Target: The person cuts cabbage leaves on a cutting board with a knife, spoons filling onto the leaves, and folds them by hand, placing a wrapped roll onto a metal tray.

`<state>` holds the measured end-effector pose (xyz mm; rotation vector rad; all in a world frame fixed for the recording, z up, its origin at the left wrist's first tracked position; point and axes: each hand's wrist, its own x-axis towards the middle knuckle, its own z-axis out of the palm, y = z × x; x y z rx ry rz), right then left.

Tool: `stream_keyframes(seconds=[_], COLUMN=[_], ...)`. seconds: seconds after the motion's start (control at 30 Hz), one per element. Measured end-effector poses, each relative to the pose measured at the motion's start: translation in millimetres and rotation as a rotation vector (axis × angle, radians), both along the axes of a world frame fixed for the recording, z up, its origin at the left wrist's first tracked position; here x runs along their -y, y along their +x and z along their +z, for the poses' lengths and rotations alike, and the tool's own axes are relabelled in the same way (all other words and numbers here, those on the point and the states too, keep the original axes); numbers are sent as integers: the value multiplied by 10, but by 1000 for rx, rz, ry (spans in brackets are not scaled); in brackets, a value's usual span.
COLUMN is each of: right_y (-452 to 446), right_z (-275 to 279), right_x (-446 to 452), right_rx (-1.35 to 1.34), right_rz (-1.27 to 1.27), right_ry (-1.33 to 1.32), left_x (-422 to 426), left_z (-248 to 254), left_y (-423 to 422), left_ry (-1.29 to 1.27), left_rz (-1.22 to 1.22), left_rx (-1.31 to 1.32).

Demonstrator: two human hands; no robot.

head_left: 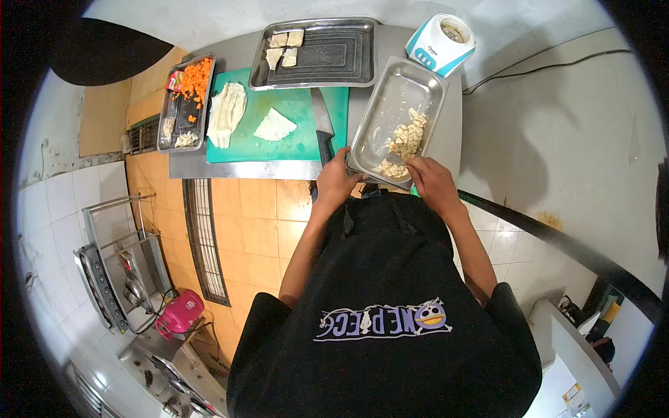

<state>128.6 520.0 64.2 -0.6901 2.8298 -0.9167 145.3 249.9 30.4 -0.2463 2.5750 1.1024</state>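
My left hand (336,180) grips the near left corner of a deep steel pan (378,115), its fingers closed on the rim. Inside the pan lies a pale, crumbly chopped filling (408,134), heaped toward the near right side. My right hand (433,184) is closed over the pan's near right edge, on what looks like a metal spoon (398,159) dipping into the filling. Most of the spoon's handle is hidden by the fingers. Just left of the pan, a knife (321,118) rests on the green cutting board (244,150), its black handle close to my left hand.
On the board lie a folded dough sheet (227,115) and a dough triangle (274,125). Behind it, a dark tray (341,52) holds several dough pieces. A left tray (162,132) carries chopped carrot (195,80). A white-and-blue appliance (439,45) stands at the back right.
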Motion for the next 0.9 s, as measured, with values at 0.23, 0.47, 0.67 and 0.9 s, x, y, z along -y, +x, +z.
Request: stream_keyframes(seconds=[0.23, 0.47, 0.67, 0.9], right_y=[90, 220, 260, 108], right_z=[17, -58, 17, 40], right_x=[41, 143, 290, 670], right_rx=[-62, -25, 37, 92], right_rz=[23, 7, -60, -83], right_ry=[-22, -10, -39, -110], left_x=[-18, -39, -58, -77], left_z=[32, 13, -40, 26], left_y=[39, 55, 86, 61], left_ry=[-9, -26, -36, -48], left_rz=[7, 28, 49, 57], left_rx=[-24, 12, -11, -20])
